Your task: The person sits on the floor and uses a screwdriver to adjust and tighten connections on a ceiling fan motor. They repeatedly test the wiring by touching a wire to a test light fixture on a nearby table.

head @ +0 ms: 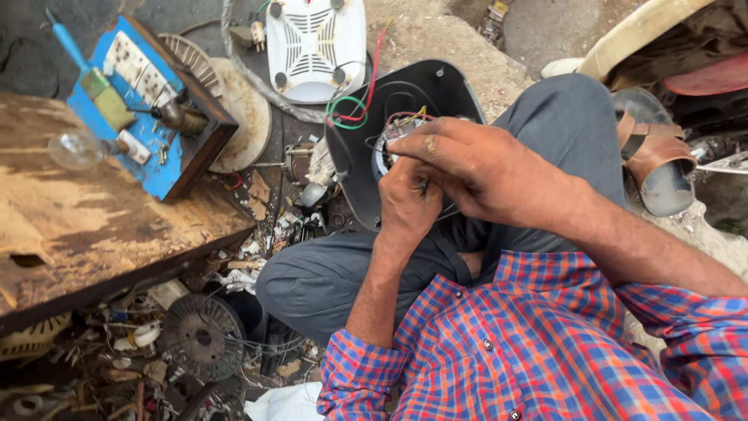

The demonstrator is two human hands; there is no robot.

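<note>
The black housing rests on our lap, with thin wires coming out of its motor core. Our left hand is closed around something thin, our right hand pinches at the core. We think a hard pull can snap a wire, or the housing can slide onto the scrap below.

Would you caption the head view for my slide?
Both hands, left and right, work on wiring inside a black housing.

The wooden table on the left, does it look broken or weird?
Yes. The wooden table looks worn: its top is flaking, stained, and has a small hole near the left edge. A blue switch board with a bare bulb sits crooked on it, overhanging the edge.
</note>
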